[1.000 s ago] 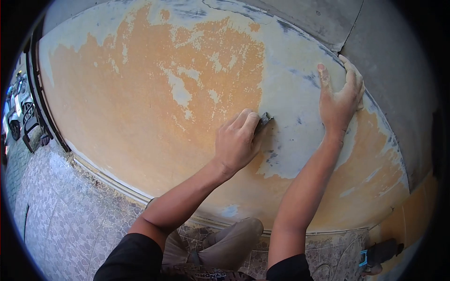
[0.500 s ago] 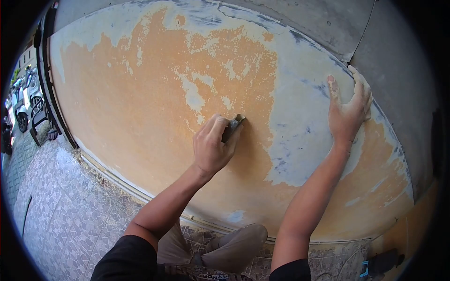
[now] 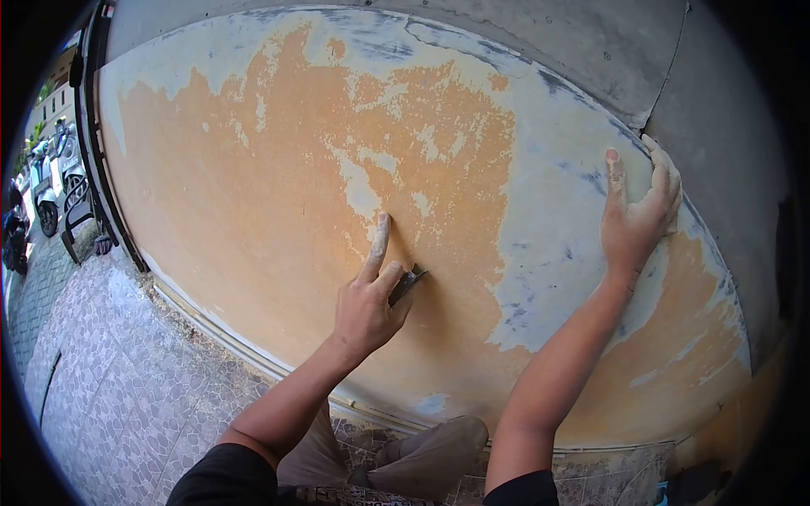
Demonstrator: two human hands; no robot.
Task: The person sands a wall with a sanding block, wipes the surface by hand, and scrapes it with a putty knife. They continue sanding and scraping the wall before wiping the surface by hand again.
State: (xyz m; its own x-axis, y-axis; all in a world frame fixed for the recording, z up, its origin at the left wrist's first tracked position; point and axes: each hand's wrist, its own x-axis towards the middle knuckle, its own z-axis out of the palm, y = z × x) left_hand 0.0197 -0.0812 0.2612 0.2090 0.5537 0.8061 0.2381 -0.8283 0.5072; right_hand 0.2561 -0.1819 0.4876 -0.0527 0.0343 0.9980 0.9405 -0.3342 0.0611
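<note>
My left hand (image 3: 364,308) is closed on a small dark folded piece of sandpaper (image 3: 408,283), pinched between thumb and fingers. Its index finger is stretched out, dusted white, and the tip points at a bare pale patch on the wall (image 3: 253,219). The wall has orange paint with worn white areas. My right hand (image 3: 639,207) is powdered with white dust and rests at the wall's upper right edge. Its thumb lies apart from the other fingers, which reach over that edge; part of them is hidden.
Grey concrete (image 3: 548,34) borders the wall above. A patterned tile floor (image 3: 126,371), dusted near the wall's base, lies at lower left. Beyond a dark post (image 3: 105,160) stand a chair (image 3: 78,211) and a parked scooter (image 3: 46,190). My bent knees (image 3: 430,455) are close to the wall.
My left hand has moved slightly down and left in the view, and its index finger has straightened away from the sandpaper. My right hand stays on the edge; the whole view has shifted a little.
</note>
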